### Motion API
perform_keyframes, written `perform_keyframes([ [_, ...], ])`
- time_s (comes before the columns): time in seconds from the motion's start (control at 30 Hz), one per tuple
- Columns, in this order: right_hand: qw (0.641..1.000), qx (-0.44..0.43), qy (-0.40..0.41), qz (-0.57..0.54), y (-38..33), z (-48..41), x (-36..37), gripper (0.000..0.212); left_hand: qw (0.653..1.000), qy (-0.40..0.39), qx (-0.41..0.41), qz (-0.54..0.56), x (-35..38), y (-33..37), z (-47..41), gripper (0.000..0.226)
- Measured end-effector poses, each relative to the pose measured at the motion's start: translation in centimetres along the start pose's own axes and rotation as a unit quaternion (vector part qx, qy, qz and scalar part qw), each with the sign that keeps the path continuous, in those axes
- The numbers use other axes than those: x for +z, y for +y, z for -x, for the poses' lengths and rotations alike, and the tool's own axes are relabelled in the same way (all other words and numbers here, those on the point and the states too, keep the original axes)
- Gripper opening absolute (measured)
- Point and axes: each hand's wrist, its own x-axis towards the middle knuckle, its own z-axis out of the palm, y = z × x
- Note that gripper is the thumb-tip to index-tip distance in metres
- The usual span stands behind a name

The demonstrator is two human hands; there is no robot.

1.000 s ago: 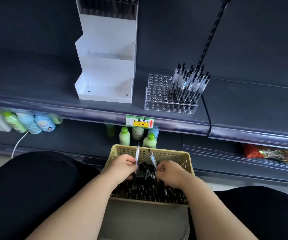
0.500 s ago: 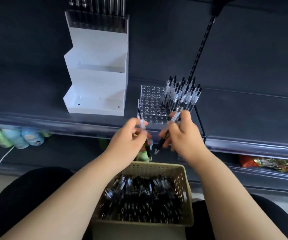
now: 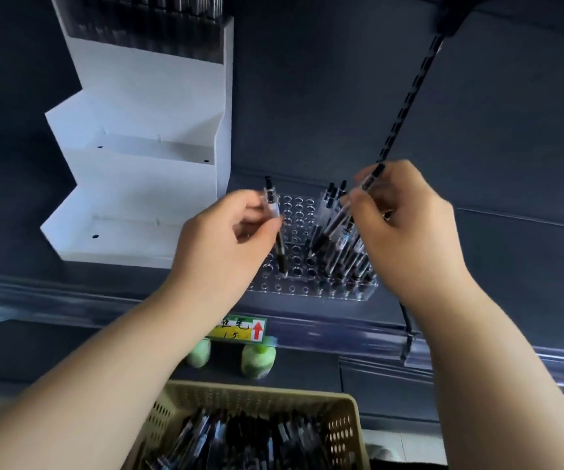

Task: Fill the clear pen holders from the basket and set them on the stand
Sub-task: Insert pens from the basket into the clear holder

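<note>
- Dark grey shelving fills the background, and its shelf [image 3: 477, 252] runs across the middle of the frame with a clear rail along the front edge
- At the upper left of the frame a white stepped stand [image 3: 158, 106] rests on the shelf; its top tier carries a filled holder [image 3: 151, 25] with a row of dark pens, cut off by the frame's upper edge
- At the centre of the frame the clear pen holder [image 3: 294, 286] sits on the shelf just right of the stand's foot; the standing pens [image 3: 341, 256] pack its right part
- The left hand [image 3: 219, 245], centre left, pinches one pen [image 3: 275, 225] between thumb and fingers, nearly upright, black end up, tip down over the holes of the holder's middle; whether the tip is in a hole I cannot tell
- The right hand [image 3: 413, 232], centre right, pinches a second pen [image 3: 370, 179], tilted, its lower end pointing down-left among the standing pens
- At the bottom centre the tan perforated basket [image 3: 345, 432] holds a heap of loose pens [image 3: 240, 442]
- Under the shelf edge hangs a green and yellow price label [image 3: 240, 329] with a red arrow, above two green bottles [image 3: 257, 361]
- A black slotted strip [image 3: 409, 96] runs down from the upper right
</note>
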Motion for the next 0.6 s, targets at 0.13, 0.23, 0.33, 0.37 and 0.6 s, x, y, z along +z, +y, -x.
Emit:
perform_keyframes([
  [0.13, 1.000, 0.017, -0.003, -0.003, 0.8, -0.6, 0.3, 0.003, 0.999, -0.009, -0.020, 0.030, 0.5, -0.4, -0.3, 0.014],
  [0.23, 1.000, -0.001, -0.008, 0.025, 0.9, -0.9, 0.4, 0.006, 0.998, -0.011, -0.024, 0.054, 0.8, -0.4, -0.1, 0.014],
  [0.33, 0.998, -0.020, -0.006, 0.052, 0.8, -1.0, 0.6, 0.005, 0.998, -0.017, -0.024, 0.055, 1.1, -0.3, -0.1, 0.014],
  [0.37, 0.998, -0.023, -0.005, 0.060, 0.9, -1.0, 0.6, 0.006, 0.998, -0.017, -0.024, 0.054, 1.2, -0.3, -0.1, 0.014],
  [0.6, 0.991, -0.046, 0.006, 0.127, 1.4, -1.0, 1.2, 0.018, 0.996, -0.010, -0.055, 0.071, 1.0, -0.1, -0.5, 0.014],
])
